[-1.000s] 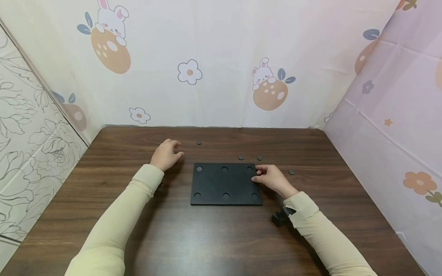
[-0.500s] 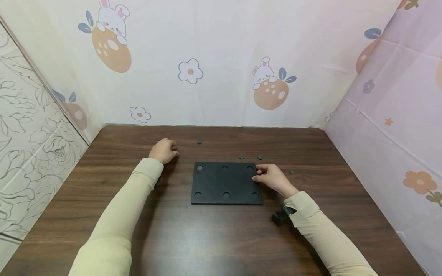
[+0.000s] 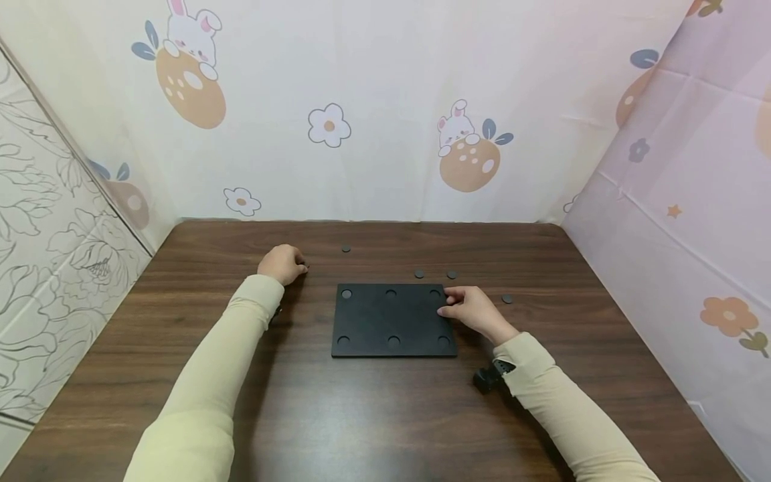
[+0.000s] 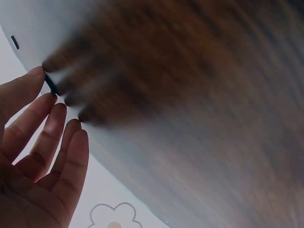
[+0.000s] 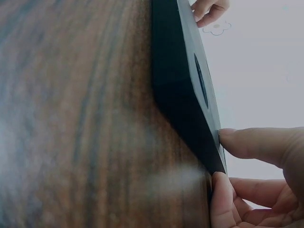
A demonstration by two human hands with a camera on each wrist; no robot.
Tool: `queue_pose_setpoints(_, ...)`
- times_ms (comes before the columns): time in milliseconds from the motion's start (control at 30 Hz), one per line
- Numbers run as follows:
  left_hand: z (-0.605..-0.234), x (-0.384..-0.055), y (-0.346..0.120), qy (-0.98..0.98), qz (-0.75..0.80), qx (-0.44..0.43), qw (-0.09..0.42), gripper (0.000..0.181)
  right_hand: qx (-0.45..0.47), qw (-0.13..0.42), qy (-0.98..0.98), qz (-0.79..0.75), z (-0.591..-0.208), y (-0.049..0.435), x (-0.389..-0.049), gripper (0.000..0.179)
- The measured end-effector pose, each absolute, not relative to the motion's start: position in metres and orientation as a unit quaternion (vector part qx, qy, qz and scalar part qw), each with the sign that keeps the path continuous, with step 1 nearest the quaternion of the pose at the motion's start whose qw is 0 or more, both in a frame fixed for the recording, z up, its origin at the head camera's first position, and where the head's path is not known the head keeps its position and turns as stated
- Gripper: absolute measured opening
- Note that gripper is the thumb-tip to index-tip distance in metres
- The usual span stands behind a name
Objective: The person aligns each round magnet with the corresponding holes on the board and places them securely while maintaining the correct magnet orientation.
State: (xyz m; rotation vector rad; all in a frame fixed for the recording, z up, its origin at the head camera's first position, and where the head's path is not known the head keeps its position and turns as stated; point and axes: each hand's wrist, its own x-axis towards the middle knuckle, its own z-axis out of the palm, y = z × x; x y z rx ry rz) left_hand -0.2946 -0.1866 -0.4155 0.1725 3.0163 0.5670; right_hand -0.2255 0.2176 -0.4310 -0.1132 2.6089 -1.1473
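Note:
My left hand (image 3: 282, 264) is at the table's far left part, its thumb and index finger pinching a small dark disc (image 4: 50, 84) seen edge-on in the left wrist view. Its fingertips are down at the tabletop. A black rectangular board (image 3: 391, 318) with round recesses along its near and far edges lies mid-table. The far-left recess looks filled with a disc (image 3: 346, 294). My right hand (image 3: 476, 313) holds the board's right edge, the thumb (image 5: 242, 142) on its top and the fingers against its side.
More dark discs lie loose on the wooden table (image 3: 373, 415): one disc (image 3: 346, 248) at the back, two behind the board, such as this disc (image 3: 419, 274), and one disc (image 3: 507, 298) right of my right hand. Printed curtains (image 3: 385, 134) stand behind the table.
My left hand has moved slightly left, and its spread thumb and fingers have come together on a disc. The right hand and the board stay put.

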Motion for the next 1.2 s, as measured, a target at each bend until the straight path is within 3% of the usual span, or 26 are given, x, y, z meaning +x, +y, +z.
queue_pose_setpoints(600, -0.423, -0.3, -0.188, 0.983, 0.178, 0.048, 0.014, 0.021, -0.036, 0.148, 0.905, -0.397, -0.43, 0.217, -0.225, 0.06)
queue_pose_setpoints(1200, -0.419, -0.288, -0.185, 0.978, 0.199, 0.057, 0.039, 0.026, -0.036, 0.145, 0.907, -0.394, -0.43, 0.218, -0.225, 0.06)
